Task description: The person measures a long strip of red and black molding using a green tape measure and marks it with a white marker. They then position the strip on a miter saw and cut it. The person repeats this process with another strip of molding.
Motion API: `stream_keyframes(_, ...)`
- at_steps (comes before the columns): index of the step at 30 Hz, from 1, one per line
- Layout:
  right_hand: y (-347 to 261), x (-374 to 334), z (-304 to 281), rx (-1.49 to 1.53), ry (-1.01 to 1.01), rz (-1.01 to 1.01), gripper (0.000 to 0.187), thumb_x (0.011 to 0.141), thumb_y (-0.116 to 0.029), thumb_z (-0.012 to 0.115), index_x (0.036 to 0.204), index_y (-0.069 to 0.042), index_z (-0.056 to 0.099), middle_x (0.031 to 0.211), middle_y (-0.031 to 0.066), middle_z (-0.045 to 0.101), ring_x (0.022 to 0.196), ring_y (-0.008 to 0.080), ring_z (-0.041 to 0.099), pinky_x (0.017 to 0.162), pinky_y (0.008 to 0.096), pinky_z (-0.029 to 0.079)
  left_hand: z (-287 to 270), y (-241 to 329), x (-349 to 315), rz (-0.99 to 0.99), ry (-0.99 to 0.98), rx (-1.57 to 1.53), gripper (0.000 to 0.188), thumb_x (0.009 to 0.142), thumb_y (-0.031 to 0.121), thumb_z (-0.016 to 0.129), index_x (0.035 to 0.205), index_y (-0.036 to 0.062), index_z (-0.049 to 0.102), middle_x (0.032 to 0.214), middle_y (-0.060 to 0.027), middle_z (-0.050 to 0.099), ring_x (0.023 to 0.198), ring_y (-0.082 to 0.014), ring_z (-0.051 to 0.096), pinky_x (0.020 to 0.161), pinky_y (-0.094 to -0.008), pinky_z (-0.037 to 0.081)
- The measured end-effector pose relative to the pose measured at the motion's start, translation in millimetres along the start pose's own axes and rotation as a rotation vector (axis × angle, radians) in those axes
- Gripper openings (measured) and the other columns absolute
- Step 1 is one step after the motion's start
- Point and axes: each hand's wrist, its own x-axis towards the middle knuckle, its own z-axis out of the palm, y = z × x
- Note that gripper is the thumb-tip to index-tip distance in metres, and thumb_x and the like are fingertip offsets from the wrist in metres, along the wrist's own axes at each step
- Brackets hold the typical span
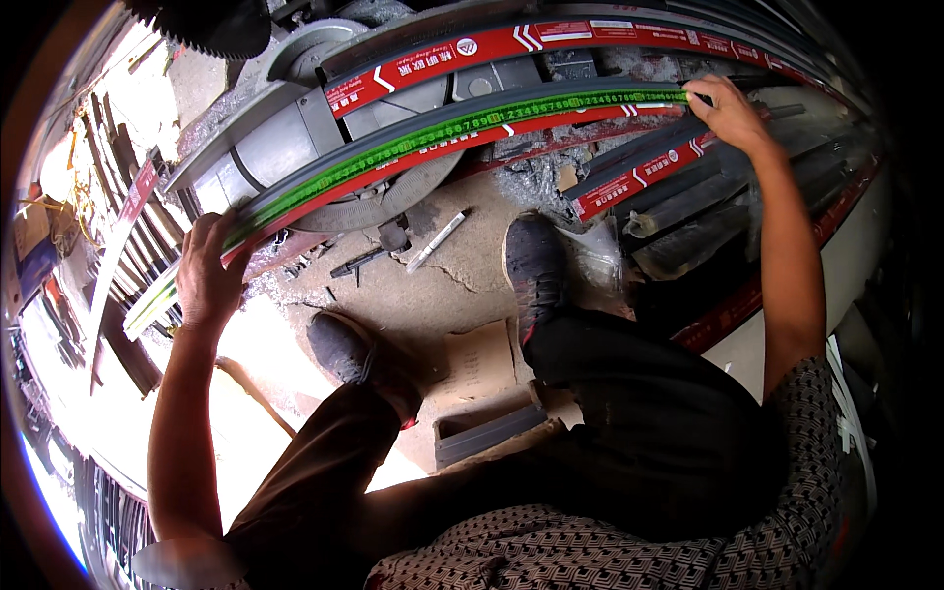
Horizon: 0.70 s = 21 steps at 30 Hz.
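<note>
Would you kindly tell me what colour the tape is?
The tape is green with dark markings, in the head view.

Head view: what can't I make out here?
In the head view:
Tape's left end: obscured by the left hand and glare.
Toothed disc: cut off by the top edge.
Floor at left: washed out.
Grey shape, lower left: too blurred.

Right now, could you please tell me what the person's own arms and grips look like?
The left grip and right grip are gloveless. The left forearm and right forearm are uncovered. The short right sleeve has a dark-and-light geometric pattern; the left one isn't clearly visible.
</note>
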Motion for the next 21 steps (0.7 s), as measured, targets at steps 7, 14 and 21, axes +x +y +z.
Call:
stream_keyframes(7, 11, 2, 5, -0.026, -0.022, 0.030, 0.033, 0.102, -0.034, 0.062, 0.129, -0.016, 0.069, 0.135, 0.0066, 0.061, 0.133, 0.0287, 0.053, 0.111, 0.0409, 0.043, 3, 1, 1, 0.024, 0.021, -0.025, 0.048, 0.090, 0.024, 0.079, 0.134, 0.0115, 0.066, 0.122, -0.0094, 0.064, 0.113, -0.0316, 0.064, 0.092, -0.0427, 0.054)
stream_keyframes(14, 14, 1, 10, -0.008, 0.008, 0.060, 0.035, 0.102, -0.035, 0.063, 0.132, -0.019, 0.068, 0.137, 0.0068, 0.060, 0.135, 0.0283, 0.051, 0.113, 0.0417, 0.042, -1, 6, 3, 0.040, 0.024, -0.042, 0.047, 0.090, 0.025, 0.079, 0.134, 0.0127, 0.066, 0.118, -0.0095, 0.064, 0.113, -0.0322, 0.064, 0.092, -0.0439, 0.053)
stream_keyframes(21, 3, -3, 6, -0.021, 0.012, 0.063, 0.034, 0.100, -0.034, 0.064, 0.130, -0.018, 0.069, 0.135, 0.0078, 0.061, 0.133, 0.0288, 0.052, 0.113, 0.0406, 0.041, 4, 2, 2, 0.032, 0.032, -0.012, 0.047, 0.089, 0.030, 0.080, 0.133, 0.0187, 0.066, 0.119, -0.0054, 0.065, 0.111, -0.0303, 0.065, 0.089, -0.0438, 0.055)
